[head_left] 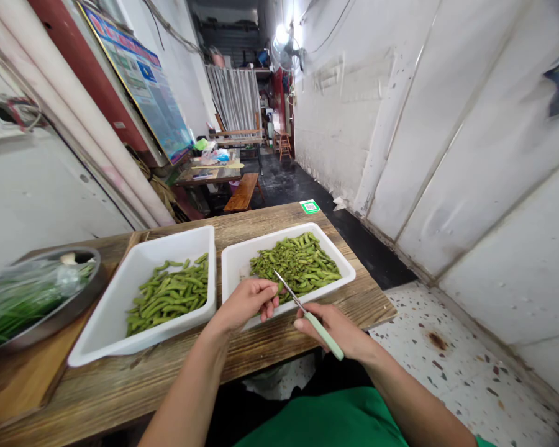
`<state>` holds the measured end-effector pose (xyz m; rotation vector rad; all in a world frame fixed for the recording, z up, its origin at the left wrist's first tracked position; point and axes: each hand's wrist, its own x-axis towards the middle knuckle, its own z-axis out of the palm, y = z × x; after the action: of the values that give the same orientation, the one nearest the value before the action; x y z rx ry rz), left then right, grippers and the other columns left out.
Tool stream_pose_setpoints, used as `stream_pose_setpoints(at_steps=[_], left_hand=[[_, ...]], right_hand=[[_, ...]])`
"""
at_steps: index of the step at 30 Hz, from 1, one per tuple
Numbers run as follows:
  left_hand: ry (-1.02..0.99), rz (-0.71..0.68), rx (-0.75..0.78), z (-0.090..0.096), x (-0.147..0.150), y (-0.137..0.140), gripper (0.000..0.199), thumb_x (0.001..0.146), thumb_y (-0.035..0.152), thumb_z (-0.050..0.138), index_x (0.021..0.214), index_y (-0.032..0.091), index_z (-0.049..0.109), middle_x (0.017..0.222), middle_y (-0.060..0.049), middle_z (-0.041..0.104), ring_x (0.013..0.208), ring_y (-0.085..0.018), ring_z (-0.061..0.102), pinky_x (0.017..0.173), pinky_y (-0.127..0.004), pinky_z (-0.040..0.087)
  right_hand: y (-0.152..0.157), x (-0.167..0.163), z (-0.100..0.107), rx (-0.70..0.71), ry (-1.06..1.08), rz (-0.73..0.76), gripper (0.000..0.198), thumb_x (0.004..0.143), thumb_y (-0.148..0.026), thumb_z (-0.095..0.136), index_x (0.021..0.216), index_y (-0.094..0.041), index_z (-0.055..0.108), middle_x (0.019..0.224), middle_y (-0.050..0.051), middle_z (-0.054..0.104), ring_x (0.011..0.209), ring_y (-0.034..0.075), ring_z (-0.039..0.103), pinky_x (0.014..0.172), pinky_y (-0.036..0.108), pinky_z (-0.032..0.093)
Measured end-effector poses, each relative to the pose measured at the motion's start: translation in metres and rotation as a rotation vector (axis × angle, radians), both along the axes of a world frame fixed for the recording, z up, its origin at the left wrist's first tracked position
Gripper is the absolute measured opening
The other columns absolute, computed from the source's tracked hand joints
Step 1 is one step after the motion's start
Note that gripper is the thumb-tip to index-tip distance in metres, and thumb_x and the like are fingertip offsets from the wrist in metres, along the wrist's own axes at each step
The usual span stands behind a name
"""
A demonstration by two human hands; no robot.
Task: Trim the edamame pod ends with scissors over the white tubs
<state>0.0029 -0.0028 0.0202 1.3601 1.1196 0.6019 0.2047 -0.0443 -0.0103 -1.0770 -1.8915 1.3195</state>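
My left hand (255, 300) pinches a green soybean pod (280, 287) between thumb and fingertips, over the near edge of the right white tray (347, 273). In my right hand (338, 329) is a pair of scissors (323, 335) with a pale green handle. Their narrow metal blades point up and left, with the tip close beside the pod. Many green pods (302, 261) fill much of the right tray. In the left white tray (105, 316) lies another heap of pods (172, 295).
Both trays stand on a wooden table (242, 363). At far left, a metal bowl (90, 292) with bagged green vegetables stands by a wooden board (32, 388). A green QR card (310, 207) lies at the far corner. Beyond are a bench (243, 192), another table (209, 174) and a white wall (345, 118).
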Motion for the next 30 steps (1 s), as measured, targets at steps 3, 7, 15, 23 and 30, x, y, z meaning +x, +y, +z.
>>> stream_pose_setpoints(at_steps=[3,7,15,23,30], left_hand=[[-0.028,0.006,-0.015,-0.001,0.000,0.000,0.032,0.076,0.041,0.054,0.064,0.011,0.055,0.051,0.000,0.053,0.040,-0.005,0.044,0.039,-0.016,0.033],[-0.151,0.119,-0.059,-0.001,0.002,0.000,0.024,0.072,0.036,0.061,0.076,0.014,0.053,0.076,-0.005,0.063,0.057,-0.010,0.057,0.049,-0.019,0.042],[-0.496,0.508,0.048,-0.006,0.004,0.005,0.027,0.062,0.021,0.071,0.083,0.014,0.055,0.065,0.003,0.057,0.055,-0.005,0.052,0.051,-0.015,0.041],[-0.304,0.505,0.188,-0.013,0.021,-0.007,0.027,0.062,0.023,0.070,0.081,0.014,0.053,0.071,-0.002,0.066,0.066,-0.012,0.063,0.070,-0.026,0.048],[-0.124,0.511,0.323,-0.015,0.030,-0.010,0.023,0.062,0.027,0.067,0.078,0.014,0.057,0.069,-0.003,0.066,0.067,-0.015,0.063,0.070,-0.029,0.049]], right_hand=[[0.001,-0.001,-0.006,-0.066,0.045,-0.001,0.032,0.080,-0.048,0.050,0.077,-0.016,0.053,0.049,-0.006,0.039,0.041,0.006,0.037,0.041,0.018,0.031],[0.003,-0.002,-0.013,-0.222,0.120,-0.019,0.036,0.077,-0.053,0.052,0.079,-0.017,0.051,0.046,-0.007,0.037,0.034,0.006,0.035,0.034,0.017,0.028],[-0.001,-0.005,-0.005,-0.402,0.344,0.069,0.046,0.079,-0.061,0.042,0.088,-0.016,0.047,0.063,-0.004,0.046,0.045,0.007,0.046,0.044,0.020,0.040],[0.000,-0.009,0.005,-0.310,0.249,0.035,0.044,0.077,-0.060,0.045,0.078,-0.017,0.044,0.056,-0.006,0.043,0.040,0.005,0.041,0.038,0.016,0.036],[0.000,-0.006,0.007,-0.266,0.242,0.002,0.040,0.076,-0.054,0.051,0.066,-0.017,0.041,0.049,-0.008,0.039,0.034,0.004,0.038,0.032,0.015,0.034]])
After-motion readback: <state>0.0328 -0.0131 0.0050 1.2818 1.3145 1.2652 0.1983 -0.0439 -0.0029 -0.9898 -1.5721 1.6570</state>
